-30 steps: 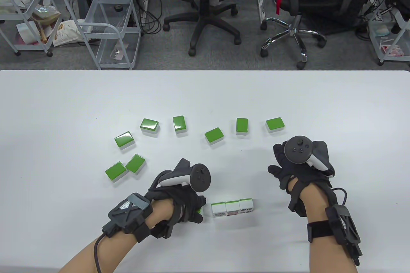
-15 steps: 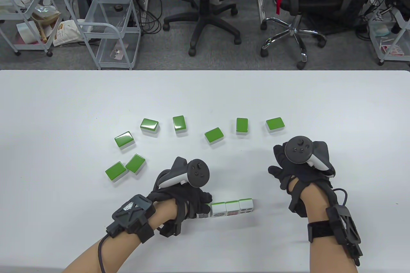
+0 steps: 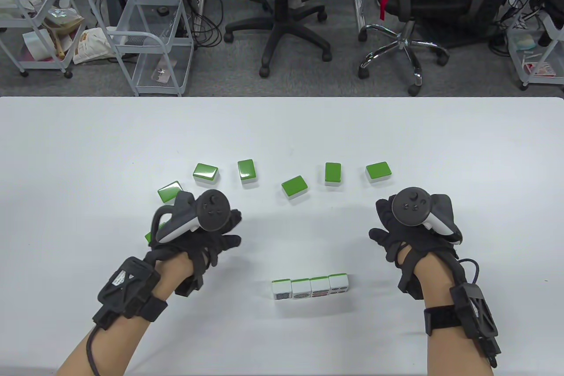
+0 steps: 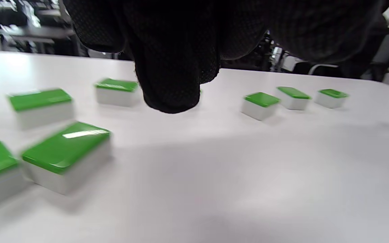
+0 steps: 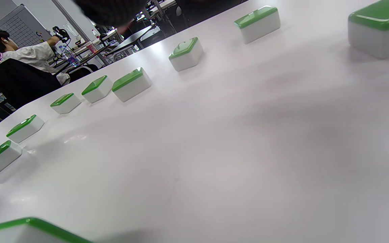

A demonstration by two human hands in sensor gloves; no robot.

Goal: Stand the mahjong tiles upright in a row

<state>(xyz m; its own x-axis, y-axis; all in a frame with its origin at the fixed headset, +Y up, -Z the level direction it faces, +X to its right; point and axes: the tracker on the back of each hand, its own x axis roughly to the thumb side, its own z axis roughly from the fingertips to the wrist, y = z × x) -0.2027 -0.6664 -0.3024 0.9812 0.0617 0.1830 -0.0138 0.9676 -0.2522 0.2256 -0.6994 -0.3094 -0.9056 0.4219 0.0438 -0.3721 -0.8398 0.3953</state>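
A row of upright white-faced mahjong tiles (image 3: 309,288) stands near the table's front centre, touching side by side. Several green-backed tiles lie flat in an arc behind it, from the left one (image 3: 170,192) to the right one (image 3: 378,171). My left hand (image 3: 231,230) hovers empty with spread fingers over the two flat tiles at the left, of which only a green sliver (image 3: 150,236) shows. In the left wrist view my fingers (image 4: 174,74) hang above the table beside a flat tile (image 4: 68,155). My right hand (image 3: 379,221) rests empty on the table, right of the row.
The white table (image 3: 88,138) ends at its far edge, with office chairs (image 3: 282,5) and wire carts (image 3: 145,36) on the floor beyond. In the right wrist view the flat tiles (image 5: 132,84) run in a line across the table.
My left hand let go of the tile it set at the row's left end. It moved up and left to above the two flat tiles. The right hand has not moved.
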